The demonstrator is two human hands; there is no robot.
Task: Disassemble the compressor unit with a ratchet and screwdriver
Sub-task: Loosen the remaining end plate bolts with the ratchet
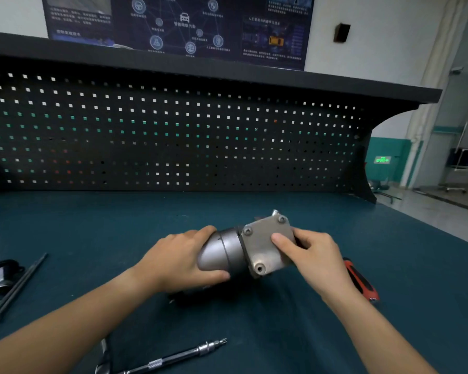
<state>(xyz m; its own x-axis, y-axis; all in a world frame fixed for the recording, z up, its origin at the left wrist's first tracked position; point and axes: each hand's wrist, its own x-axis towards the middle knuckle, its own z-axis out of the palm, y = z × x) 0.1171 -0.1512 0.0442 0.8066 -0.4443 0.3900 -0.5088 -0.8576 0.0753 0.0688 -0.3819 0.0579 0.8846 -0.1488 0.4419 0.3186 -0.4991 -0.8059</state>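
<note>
Compressor unit (235, 252), a dull grey metal cylinder with a domed end and a square flat end plate (262, 248), sits at the middle of the dark green bench mat (254, 333), tilted so the plate faces up towards you. Whether it rests on the mat or hangs just above it you cannot tell, since your hands and its shadow cover that spot. Your left hand (181, 260) wraps the domed body, thumb underneath, and your right hand (314, 255) grips the plate, thumb flat on its face and fingers curled behind its edge. Three round bolt heads (247, 231) show at the plate's corners. The nearest looks recessed and could be an empty hole, and the fourth corner is hidden under your right hand, so check both. The step probably goes best if you brace the body on the mat with your left hand, free the right for a tool, and loosen the bolts crosswise, a little each, so the plate does not jam. A red-and-black-handled screwdriver (361, 282) lies just beside your right wrist, partly hidden by it. A long chrome extension bar with a bit at its tip (179, 357) lies near the bottom edge, its handle end cut off. At far left, a dark bar (14, 290) and some black parts are too dim to identify.
</note>
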